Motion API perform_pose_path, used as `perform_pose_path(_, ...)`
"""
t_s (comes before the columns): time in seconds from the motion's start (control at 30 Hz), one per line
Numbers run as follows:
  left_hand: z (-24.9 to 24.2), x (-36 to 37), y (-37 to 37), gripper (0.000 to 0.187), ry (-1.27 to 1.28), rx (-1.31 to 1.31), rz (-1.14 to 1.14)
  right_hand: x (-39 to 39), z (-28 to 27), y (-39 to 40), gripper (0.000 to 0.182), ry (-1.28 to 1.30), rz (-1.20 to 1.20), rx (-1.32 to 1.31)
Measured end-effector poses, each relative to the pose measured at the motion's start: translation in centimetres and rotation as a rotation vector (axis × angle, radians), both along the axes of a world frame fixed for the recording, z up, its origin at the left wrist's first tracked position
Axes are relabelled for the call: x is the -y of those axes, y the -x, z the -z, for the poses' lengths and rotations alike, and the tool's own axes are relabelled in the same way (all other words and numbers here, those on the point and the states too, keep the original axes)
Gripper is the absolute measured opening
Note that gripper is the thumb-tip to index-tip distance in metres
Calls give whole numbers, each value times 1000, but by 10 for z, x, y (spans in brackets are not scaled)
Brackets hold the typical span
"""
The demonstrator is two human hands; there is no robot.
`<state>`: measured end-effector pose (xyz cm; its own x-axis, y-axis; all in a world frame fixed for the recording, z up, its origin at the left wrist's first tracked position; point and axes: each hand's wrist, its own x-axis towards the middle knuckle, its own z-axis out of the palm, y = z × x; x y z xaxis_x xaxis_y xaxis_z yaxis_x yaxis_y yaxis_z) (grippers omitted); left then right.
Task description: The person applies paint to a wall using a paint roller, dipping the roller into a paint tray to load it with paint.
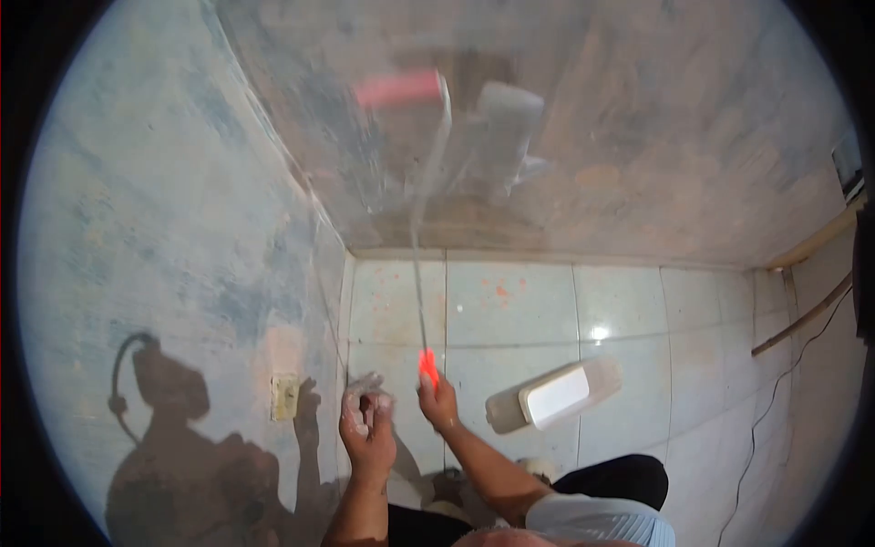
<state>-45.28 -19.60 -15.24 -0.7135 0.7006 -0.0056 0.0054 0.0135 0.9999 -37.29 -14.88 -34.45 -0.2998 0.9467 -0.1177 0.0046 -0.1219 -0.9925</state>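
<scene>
My right hand (pixel 439 407) is closed around the orange handle (pixel 428 363) of a paint roller, whose long thin metal rod (pixel 419 264) reaches up and away from me. Its pink roller head (pixel 401 89) is smeared by motion and overlaps the grey, patchy wall in front. To the left, my left hand (pixel 368 427) is raised near the side wall. White residue coats its loosely curled fingers; a gap shows between them and the thumb, with nothing inside.
A white tray (pixel 558 397) sits on the tiled floor (pixel 510 310), right of my hands. An outlet plate (pixel 284 397) is on the left wall (pixel 164 237). A dark cable (pixel 753 438) and a wooden strip (pixel 802 314) lie at the right. Orange spots mark the tiles.
</scene>
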Motion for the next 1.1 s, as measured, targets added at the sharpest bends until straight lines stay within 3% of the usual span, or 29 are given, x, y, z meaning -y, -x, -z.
perform_pose_path(0.1, -2, -3, -5, 30, -13, 9, 20, -73, -79, 35, 32, -175, -47, 18)
perform_pose_path(0.13, -4, -3, -7, 30, -16, -1, 34, -72, -77, 32, 32, -168, -39, 18)
perform_pose_path(0.2, -5, -6, -9, 30, 6, -14, 59, -83, -68, 32, 33, -116, -47, 35)
perform_pose_path(0.3, 1, -13, -9, 30, 44, -23, 63, -24, 20, -15, 34, -60, 74, 112)
perform_pose_path(0.37, 3, -18, -10, 30, 61, -20, 65, 11, 37, -43, 33, 131, 39, 150)
perform_pose_path(0.47, 4, -14, -17, 30, 87, 2, 83, -8, -2, -30, 31, 128, -3, 61)
perform_pose_path(0.57, 2, -19, -22, 30, -4, 4, 87, -72, -67, 1, 31, -69, -23, -33)
perform_pose_path(0.67, 6, -25, -21, 30, 15, -9, 104, -84, -70, -4, 31, -60, -26, -11)
perform_pose_path(0.77, 14, -28, -18, 29, 108, -90, 123, -26, -3, -44, 33, 59, 46, 112)
perform_pose_path(0.83, 21, -33, -19, 28, 142, -12, 116, 10, 27, -69, 33, 202, 70, 76)
perform_pose_path(1.0, 9, -28, -25, 26, 100, 30, 105, -64, -52, -36, 32, -10, 13, -14)
perform_pose_path(1.1, 8, -33, -31, 27, 59, 11, 101, -102, -78, -22, 32, -11, 23, -132)
